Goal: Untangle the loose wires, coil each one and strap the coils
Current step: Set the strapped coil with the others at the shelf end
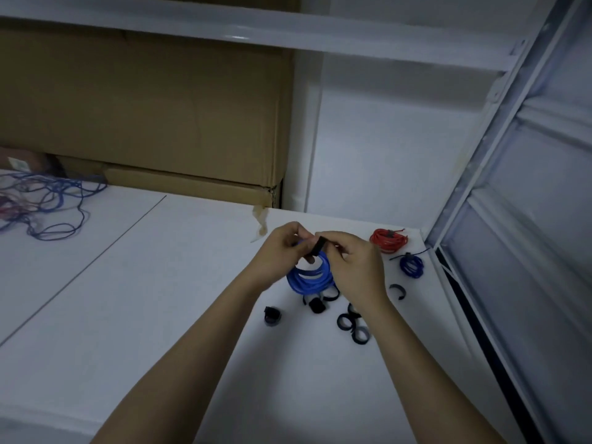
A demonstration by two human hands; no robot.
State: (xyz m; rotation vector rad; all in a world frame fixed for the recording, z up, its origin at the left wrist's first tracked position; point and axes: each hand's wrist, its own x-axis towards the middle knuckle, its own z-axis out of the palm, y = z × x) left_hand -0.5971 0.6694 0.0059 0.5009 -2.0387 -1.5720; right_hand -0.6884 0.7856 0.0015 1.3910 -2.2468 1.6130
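A white table (128, 299) runs to a white wall (384, 139), with a white shelf (224, 30) overhead. Large cardboard boxes (144, 107) stand along the table's far edge, and a grey metal frame (499, 155) slants down its right side in dim light.

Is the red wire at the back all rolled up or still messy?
Rolled up. The red wire lies as a neat round coil on the table, with a dark strap across its top.

You see a smooth, glossy blue wire coil (309, 277) with a plastic-looking jacket, a matt black strap (317, 246), matt brown cardboard box (144, 107) upper left, and smooth white tabletop (144, 283).
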